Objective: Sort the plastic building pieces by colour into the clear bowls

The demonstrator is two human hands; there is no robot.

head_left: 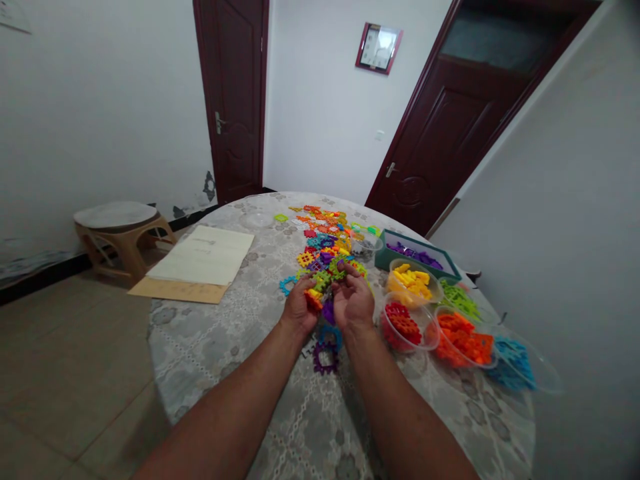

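Observation:
Both hands are together over the middle of the table, among colourful notched plastic building pieces. My left hand (300,307) is closed on a small bunch of interlocking building pieces, with an orange-and-yellow piece (314,297) at its fingertips and a green piece (321,280) just beyond. On the other side, my right hand (355,301) has its fingers curled against the green pieces of the same bunch; its exact grip is partly hidden. Below and between the wrists lie a purple square piece (325,358) and a blue piece (331,337).
A heap of mixed pieces (320,223) stretches behind the hands. On the right stand tubs of yellow (413,283), red (401,325), orange (465,341) and blue pieces (513,363), plus a green box (450,270) with purple ones. Paper sheets (203,257) lie left; a stool (120,233) stands beyond.

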